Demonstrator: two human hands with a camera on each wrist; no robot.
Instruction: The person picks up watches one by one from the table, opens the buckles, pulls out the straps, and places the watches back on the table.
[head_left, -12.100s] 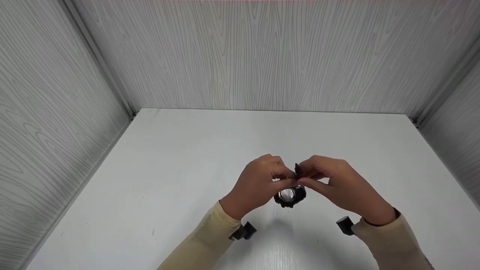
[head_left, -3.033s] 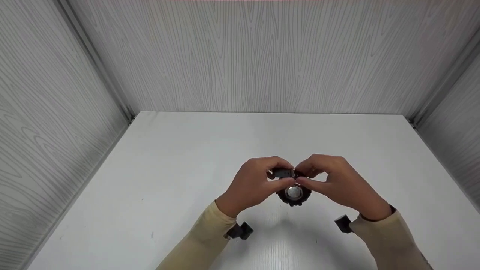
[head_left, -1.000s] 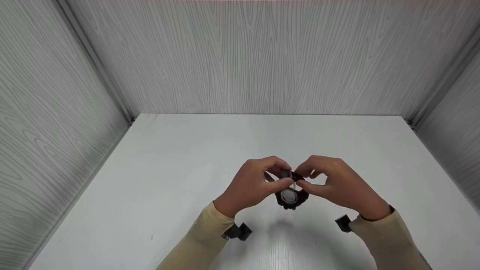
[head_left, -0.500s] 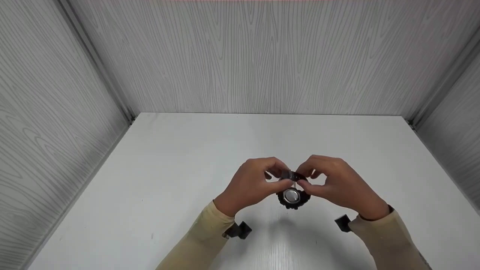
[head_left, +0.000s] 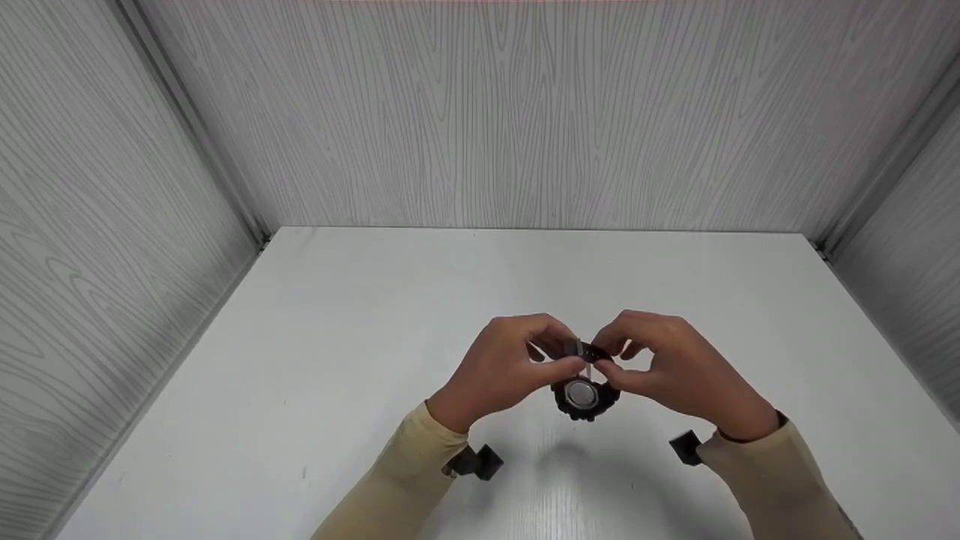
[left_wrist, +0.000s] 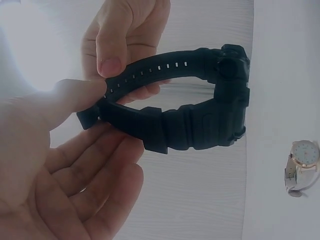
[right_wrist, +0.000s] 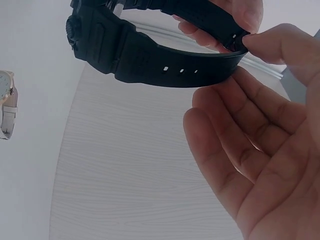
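A black wristwatch [head_left: 581, 394] with a chunky case hangs above the table, its strap bent into a loop. My left hand [head_left: 502, 367] pinches the buckle end of the strap between thumb and fingers. On the other side, my right hand [head_left: 667, 360] pinches the strap half with holes [right_wrist: 175, 70]. The two ends meet between my fingertips, at the far side of the loop from the case [left_wrist: 232, 95]. In the left wrist view, the buckle is partly hidden by my left thumb [left_wrist: 75, 95]. The other fingers of both hands spread loosely below the strap.
A second watch [left_wrist: 305, 155] with a gold-coloured case and a pale strap lies on the white table [head_left: 375, 300], seen in both wrist views. Wood-grain panels [head_left: 480, 112] stand at the back and sides. Small black cameras [head_left: 487, 461] sit at both wrists.
Twelve seconds ago my fingertips met closely over the watch, a dark piece sticking up. Now they are slightly apart, with strap showing between them. Over the last second, the case only sways slightly.
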